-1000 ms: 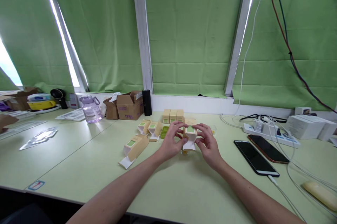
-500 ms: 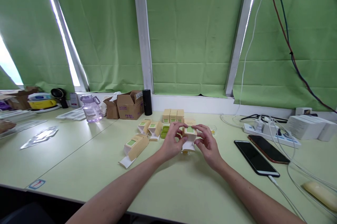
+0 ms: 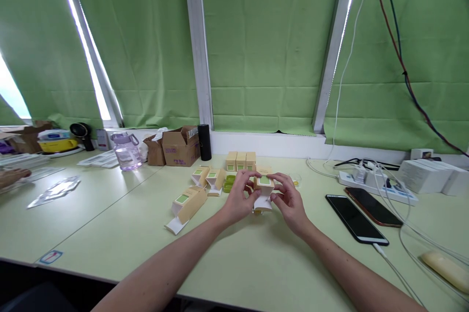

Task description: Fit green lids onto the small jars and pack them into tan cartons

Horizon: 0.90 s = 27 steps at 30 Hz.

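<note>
Between my two hands is a small beige box [image 3: 263,183] with a green square on it and a white flap hanging down toward me. My left hand [image 3: 240,194] grips its left side, fingers on top and thumb at the front. On the right side my right hand [image 3: 289,200] pinches it, the thumb near the flap. Something small and clear shows under the flap, too hidden to name. Left of my hands lie an open beige box [image 3: 188,204] and two smaller opened boxes [image 3: 215,180]. Green trays [image 3: 229,183] sit beside my left hand.
Three upright beige boxes [image 3: 241,161] stand behind. To the right lie two phones [image 3: 357,219], a power strip [image 3: 377,187] and loose cables. A purple bottle [image 3: 126,152], cardboard box [image 3: 181,146] and black cylinder [image 3: 204,142] stand back left. Another person's hand [image 3: 13,177] is at far left.
My hands and the box stay in nearly the same place. At the far left, the other person's hand has come further into view.
</note>
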Tool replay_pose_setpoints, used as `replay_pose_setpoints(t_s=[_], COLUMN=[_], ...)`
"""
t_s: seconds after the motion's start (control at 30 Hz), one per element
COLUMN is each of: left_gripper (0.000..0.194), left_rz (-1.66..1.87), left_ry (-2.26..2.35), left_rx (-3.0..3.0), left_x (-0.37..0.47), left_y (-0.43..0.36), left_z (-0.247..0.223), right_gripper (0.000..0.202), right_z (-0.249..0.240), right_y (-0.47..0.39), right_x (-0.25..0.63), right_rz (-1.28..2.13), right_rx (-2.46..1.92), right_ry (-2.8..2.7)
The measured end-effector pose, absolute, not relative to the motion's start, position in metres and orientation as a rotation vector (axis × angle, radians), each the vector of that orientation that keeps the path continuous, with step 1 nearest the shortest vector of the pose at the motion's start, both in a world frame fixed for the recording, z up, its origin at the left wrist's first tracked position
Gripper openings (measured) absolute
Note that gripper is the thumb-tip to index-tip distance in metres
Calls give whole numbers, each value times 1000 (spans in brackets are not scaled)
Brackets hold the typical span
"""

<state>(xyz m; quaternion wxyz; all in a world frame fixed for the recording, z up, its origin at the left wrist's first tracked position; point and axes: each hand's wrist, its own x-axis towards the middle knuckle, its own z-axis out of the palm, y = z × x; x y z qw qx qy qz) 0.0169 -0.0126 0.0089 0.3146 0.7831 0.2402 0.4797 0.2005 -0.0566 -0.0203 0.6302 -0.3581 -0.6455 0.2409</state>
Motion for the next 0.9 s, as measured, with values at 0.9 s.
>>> replay_pose_setpoints(t_s=[0.9], left_gripper=[40], left_rz=[1217], left_ry=[621], left_rx=[2028], left_x=[17], left_y=[-15], left_z=[7], right_gripper=[33], right_z=[-21], right_y=[-52], right_x=[199], right_rz=[515], right_rx=[-880], right_ry=[-1416])
